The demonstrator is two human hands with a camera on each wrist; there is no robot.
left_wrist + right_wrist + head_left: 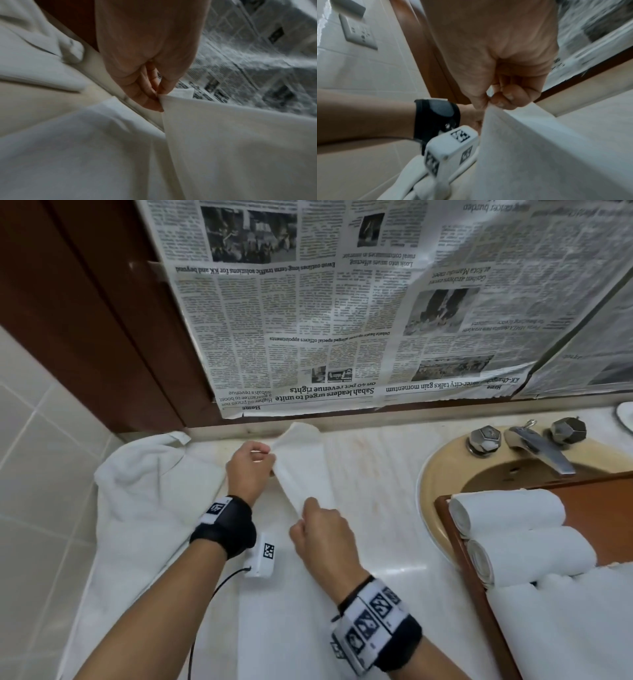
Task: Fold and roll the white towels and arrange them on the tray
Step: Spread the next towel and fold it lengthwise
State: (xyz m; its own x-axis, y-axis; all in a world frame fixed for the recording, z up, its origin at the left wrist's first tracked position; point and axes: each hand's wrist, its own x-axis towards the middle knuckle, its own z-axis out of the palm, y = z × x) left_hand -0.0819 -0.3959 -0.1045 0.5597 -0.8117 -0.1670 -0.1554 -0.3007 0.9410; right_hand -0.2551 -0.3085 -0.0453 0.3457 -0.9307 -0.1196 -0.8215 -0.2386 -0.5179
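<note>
Two rolled towels (507,510) on tray (445,508), two hands pinching one towel (308,474)

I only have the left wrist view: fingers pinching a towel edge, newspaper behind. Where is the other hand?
Observer: The right hand pinches the same towel along its lifted edge, nearer the person than the left hand.
Operator: Any towels done yet?
Observer: Two rolled towels lie side by side on the wooden tray, which sits to the right, partly over the sink.
Operator: Anything left to fold?
Observer: Another unrolled white towel lies spread on the counter to the left, apart from the tray.
</note>
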